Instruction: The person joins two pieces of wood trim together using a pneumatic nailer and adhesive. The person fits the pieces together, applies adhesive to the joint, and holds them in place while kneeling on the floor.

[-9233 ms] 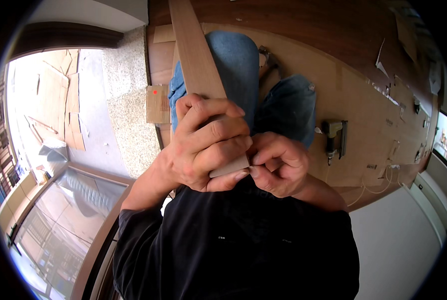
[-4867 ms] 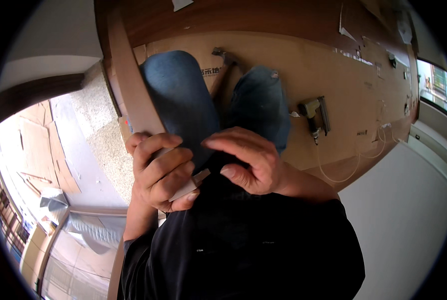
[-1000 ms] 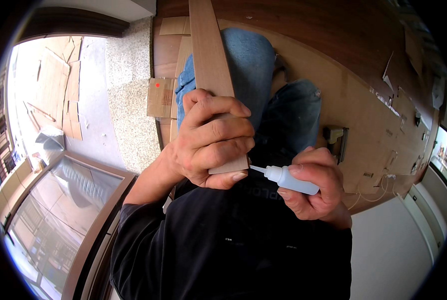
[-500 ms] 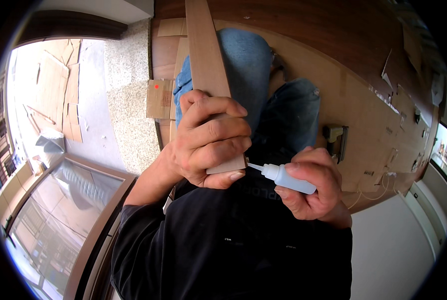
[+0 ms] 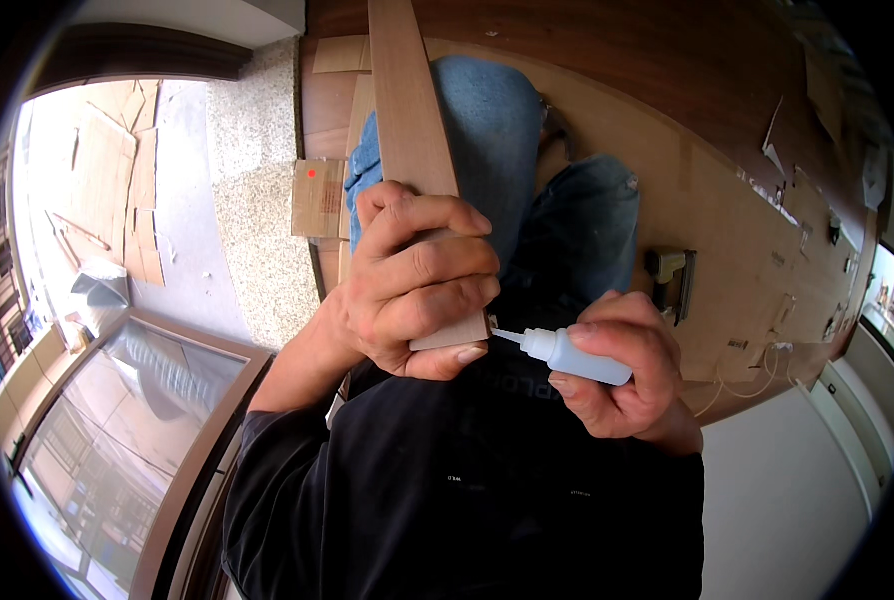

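Note:
A long, flat wooden board [image 5: 410, 110] runs from the top of the view down over my bent knee. My left hand [image 5: 419, 275] is wrapped round its near end, fingers across the top face and thumb under the end. In my right hand [image 5: 632, 365] I grip a small, pale squeeze bottle [image 5: 582, 360] lying nearly level. Its thin white nozzle points left, and the tip is at the right edge of the board's end. Whether the tip touches the wood, or any liquid comes out, I cannot tell.
On the brown cardboard floor covering [image 5: 702, 215] to the right lies a nail gun or stapler-like tool [image 5: 673, 285]. A small cardboard box [image 5: 319, 198] sits left of my knee, beside a speckled stone sill [image 5: 267, 210]. A framed glass panel [image 5: 132, 430] stands at the lower left.
Almost nothing differs. The board, both hands and the bottle sit very slightly further left in the view, with the nozzle still at the board's end.

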{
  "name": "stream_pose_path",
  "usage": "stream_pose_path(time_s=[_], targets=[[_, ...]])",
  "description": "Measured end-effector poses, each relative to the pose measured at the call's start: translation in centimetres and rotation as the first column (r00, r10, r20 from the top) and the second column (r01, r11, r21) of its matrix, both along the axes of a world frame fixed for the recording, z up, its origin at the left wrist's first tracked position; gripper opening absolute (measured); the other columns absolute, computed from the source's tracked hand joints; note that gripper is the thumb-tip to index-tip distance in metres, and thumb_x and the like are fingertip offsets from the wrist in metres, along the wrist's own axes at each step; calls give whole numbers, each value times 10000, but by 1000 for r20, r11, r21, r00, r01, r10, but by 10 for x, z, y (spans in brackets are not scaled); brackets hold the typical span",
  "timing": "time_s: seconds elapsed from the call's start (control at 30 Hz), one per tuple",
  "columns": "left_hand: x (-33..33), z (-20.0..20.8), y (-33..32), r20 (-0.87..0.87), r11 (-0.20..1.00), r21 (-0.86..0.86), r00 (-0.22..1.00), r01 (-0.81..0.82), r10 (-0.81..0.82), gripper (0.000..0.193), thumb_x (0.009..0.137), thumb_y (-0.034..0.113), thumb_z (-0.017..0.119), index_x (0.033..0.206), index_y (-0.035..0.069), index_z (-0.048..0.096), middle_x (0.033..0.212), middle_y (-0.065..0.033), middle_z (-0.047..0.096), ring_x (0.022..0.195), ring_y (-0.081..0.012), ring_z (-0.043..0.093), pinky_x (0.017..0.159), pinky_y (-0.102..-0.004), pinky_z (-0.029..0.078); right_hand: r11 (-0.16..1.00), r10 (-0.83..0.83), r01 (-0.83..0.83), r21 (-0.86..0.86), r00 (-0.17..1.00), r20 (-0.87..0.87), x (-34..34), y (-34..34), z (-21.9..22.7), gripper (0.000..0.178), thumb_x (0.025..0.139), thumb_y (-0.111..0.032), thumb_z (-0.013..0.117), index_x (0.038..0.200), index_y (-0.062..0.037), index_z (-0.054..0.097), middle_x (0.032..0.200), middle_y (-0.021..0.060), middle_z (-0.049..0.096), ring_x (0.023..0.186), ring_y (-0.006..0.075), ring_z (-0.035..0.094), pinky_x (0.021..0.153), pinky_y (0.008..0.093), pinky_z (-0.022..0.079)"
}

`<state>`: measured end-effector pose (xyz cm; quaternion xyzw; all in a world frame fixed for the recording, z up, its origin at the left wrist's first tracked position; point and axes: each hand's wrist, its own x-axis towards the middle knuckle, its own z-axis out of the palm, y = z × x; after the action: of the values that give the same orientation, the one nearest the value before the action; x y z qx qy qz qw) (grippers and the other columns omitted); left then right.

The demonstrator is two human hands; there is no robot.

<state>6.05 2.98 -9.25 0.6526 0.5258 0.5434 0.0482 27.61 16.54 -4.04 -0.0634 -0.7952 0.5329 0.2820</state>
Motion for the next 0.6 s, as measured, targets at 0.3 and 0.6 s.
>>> stream_pose_path(time_s=[0.3, 0.6], targets=[[1, 0, 1, 1, 1000, 0, 1000, -1, 1, 342, 908, 435, 684, 1032, 119, 652, 1029, -72, 729, 1052, -322, 669, 906, -476, 362, 999, 19, -18, -31, 1000, 19, 4, 1, 2, 342, 901, -112, 830, 1161, 42, 671, 954, 141, 659, 692, 179, 634, 541, 286, 491], [0, 0, 0, 1, 1000, -5, 1000, 18, -18, 356, 899, 421, 697, 1069, 110, 665, 1037, -80, 727, 1063, -338, 664, 894, -475, 370, 954, -96, 111, -279, 993, 67, 29, 8, -15, 383, 932, -76, 770, 1245, 34, 578, 1060, 166, 659, 853, 184, 637, 727, 303, 532]])
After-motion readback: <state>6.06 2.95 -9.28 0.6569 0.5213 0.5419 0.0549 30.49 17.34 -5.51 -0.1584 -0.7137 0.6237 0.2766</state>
